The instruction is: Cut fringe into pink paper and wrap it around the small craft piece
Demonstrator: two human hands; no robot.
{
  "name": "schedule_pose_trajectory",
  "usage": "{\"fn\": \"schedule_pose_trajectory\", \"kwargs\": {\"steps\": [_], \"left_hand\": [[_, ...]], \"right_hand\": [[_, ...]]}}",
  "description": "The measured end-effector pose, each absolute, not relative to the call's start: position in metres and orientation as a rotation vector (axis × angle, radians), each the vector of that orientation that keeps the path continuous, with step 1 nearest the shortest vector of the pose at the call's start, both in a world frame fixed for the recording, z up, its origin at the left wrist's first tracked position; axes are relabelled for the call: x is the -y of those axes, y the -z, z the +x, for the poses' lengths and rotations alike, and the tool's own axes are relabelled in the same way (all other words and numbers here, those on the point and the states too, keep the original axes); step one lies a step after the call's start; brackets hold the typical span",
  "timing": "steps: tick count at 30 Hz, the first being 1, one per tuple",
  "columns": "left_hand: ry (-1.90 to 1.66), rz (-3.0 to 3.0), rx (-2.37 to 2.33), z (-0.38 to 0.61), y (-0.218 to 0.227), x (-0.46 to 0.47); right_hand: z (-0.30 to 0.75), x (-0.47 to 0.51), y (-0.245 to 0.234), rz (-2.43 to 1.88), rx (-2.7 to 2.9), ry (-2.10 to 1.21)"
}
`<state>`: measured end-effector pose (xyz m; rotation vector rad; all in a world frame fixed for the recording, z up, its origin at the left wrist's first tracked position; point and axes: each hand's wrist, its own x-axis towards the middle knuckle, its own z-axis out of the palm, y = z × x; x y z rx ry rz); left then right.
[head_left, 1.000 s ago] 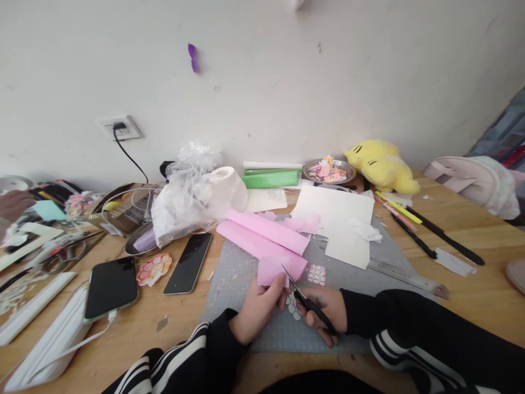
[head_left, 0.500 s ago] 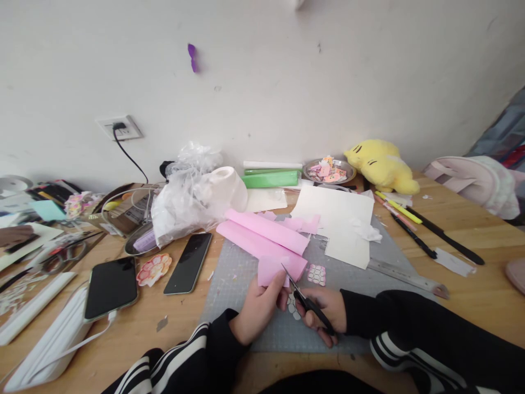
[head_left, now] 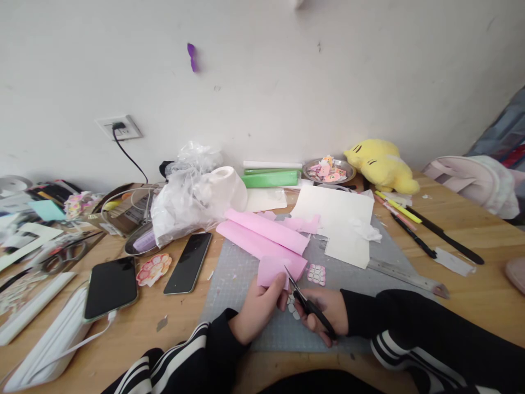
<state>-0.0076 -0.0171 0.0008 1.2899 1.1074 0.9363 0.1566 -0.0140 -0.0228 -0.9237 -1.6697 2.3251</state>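
Between thumb and fingers, my left hand pinches a small piece of pink paper. My right hand grips black-handled scissors, whose blades point up and left against the paper's right edge. Whether the blades are parted is too small to tell. Under my hands, on the grey cutting mat, lies a white cutout with rounded outlines, partly hidden by the scissors. A similar pink-edged cutout rests just beyond. Rolled pink paper lies behind the held piece.
White sheets and a steel ruler lie to the right, with pens beyond. Two phones, a paper flower and a power strip are on the left. A yellow plush toy sits by the wall.
The held paper's upper right corner now looks rounded rather than square, and the scissors have shifted slightly. At the far left, another person's hand has left the view.
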Motion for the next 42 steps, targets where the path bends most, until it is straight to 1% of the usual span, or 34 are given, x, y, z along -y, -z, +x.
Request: {"fn": "schedule_pose_trajectory", "kwargs": {"steps": [15, 21, 30, 42], "left_hand": [[-0.952, 1.247, -1.094, -0.0061, -0.0021, 0.0171], [-0.936, 1.227, -1.063, -0.0065, -0.0019, 0.0177], [-0.919, 1.241, -1.059, -0.0058, -0.0047, 0.0174], [-0.911, 1.239, -1.079, -0.0045, -0.0065, 0.0179]], "right_hand": [[0.1554, 0.0109, 0.0224, -0.86, 1.602, -2.36], [0.1571, 0.0152, 0.0222, -0.898, 1.679, -2.309], [0.1571, 0.0128, 0.0177, -0.936, 1.751, -2.319], [0.1569, 0.011, 0.0213, -0.898, 1.667, -2.344]]}}
